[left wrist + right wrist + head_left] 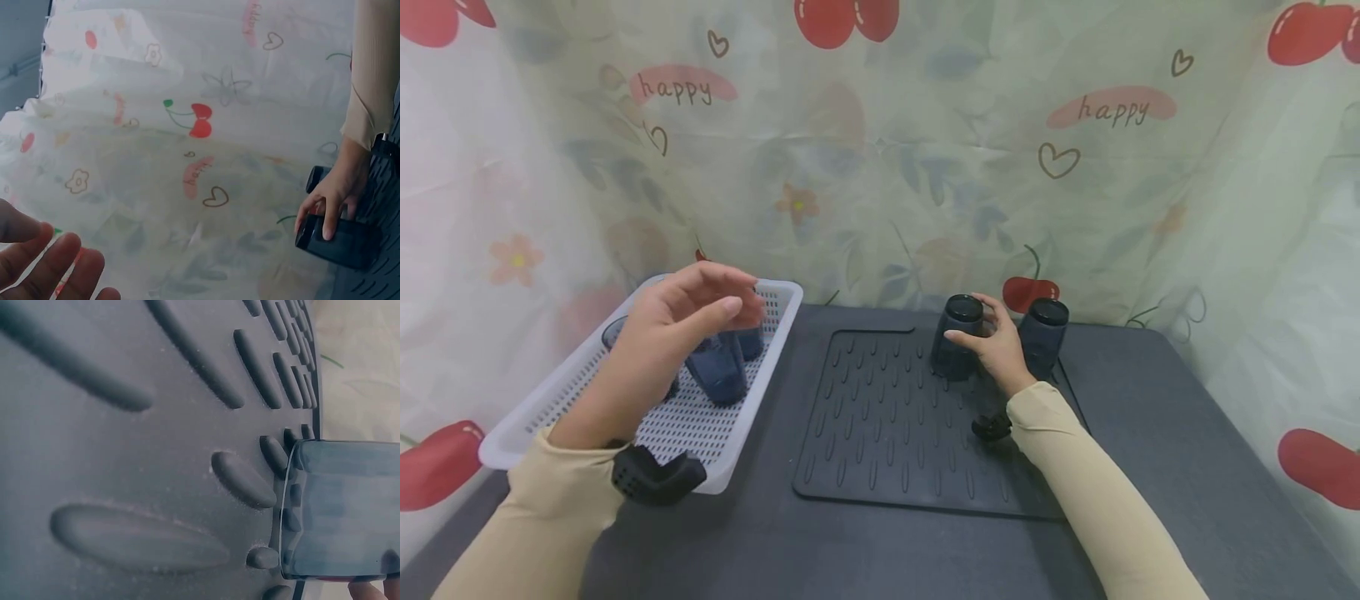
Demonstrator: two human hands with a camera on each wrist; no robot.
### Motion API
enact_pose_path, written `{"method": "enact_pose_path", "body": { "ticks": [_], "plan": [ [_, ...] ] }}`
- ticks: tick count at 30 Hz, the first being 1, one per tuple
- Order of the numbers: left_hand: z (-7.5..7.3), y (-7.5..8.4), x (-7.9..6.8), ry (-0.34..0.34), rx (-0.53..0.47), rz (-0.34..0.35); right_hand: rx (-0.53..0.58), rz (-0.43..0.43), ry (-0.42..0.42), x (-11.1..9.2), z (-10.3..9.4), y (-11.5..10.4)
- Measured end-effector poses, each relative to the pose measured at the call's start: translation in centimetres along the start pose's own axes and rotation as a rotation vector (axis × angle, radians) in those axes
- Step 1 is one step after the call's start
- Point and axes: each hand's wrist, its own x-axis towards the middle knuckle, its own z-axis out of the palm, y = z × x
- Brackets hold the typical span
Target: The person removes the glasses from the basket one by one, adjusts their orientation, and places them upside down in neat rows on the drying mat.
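The right hand (1002, 352) grips an inverted tumbler (953, 343) far on the ridged mat (880, 408); the left hand (679, 315) is empty. Ridges (244, 480), possibly under the rim, could tip it into the neighbouring tumbler (1043, 335).

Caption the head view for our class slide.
Right hand grips a dark glass on the ridged mat; left hand hovers over the white basket.

A pale, lightly creased curtain (880, 108) hangs behind the dark grey counter (850, 558) and along both sides, printed with red cherries (877, 18), brown hearts (1059, 161), faded leaves, orange flowers (797, 203) and "happy" on pink patches (683, 84). The light is soft. Past the curtain's edge, the left wrist view shows a blue-grey surface (22, 37).
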Motion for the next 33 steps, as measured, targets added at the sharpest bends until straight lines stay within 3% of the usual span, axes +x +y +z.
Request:
{"method": "enact_pose_path", "body": {
  "ticks": [6, 10, 15, 21, 26, 33],
  "plan": [
    [-2.0, -1.4, 0.9, 0.058, -0.174, 0.057, -0.007, -0.001, 0.011, 0.1, 0.1, 0.2],
    [-3.6, -2.5, 1.5, 0.093, -0.201, 0.035, -0.002, -0.01, 0.012, 0.2, 0.1, 0.3],
    [-5.3, -4.1, 1.8, 0.198, -0.185, -0.015, -0.001, -0.015, 0.007, 0.2, 0.1, 0.3],
    [-7.2, -6.1, 1.9, 0.319, -0.305, 0.024, -0.001, -0.012, 0.009, 0.2, 0.1, 0.3],
    [-8.3, -7.5, 1.8, 0.413, -0.284, 0.051, -0.004, -0.012, 0.014, 0.0, 0.2, 0.3],
    [-9.3, -9.1, 1.9, 0.522, -0.15, 0.023, -0.011, -0.017, 0.018, 0.1, 0.1, 0.4]
  ]
}}
